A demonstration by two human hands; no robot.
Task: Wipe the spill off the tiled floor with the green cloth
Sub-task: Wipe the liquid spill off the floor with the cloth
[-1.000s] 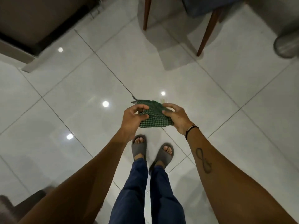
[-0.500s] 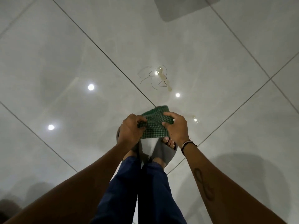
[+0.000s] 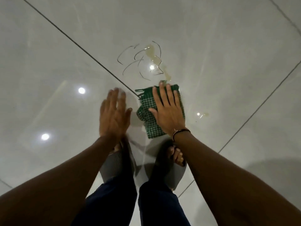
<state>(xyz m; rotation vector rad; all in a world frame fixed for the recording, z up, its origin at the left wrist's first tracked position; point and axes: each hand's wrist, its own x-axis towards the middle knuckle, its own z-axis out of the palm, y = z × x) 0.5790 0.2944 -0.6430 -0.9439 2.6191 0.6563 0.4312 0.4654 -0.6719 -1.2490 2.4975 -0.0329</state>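
Now the right hand (image 3: pixel 167 111) lies flat with spread fingers on the green checked cloth (image 3: pixel 147 118), pressing it to the tiled floor (image 3: pixel 48 46) without grasping. The left hand (image 3: pixel 114 116) hovers open and empty just beside the cloth, on its left. The cloth lies just short of the yellowish spill (image 3: pixel 153 57), its fringed end (image 3: pixel 140 92) pointing toward the spill, its long axis running from the grey slippers (image 3: pixel 117 165) to the puddle. I think a flat palm may slide over the folded cloth, and a small droplet (image 3: pixel 205 114) to the cloth's right could be missed.
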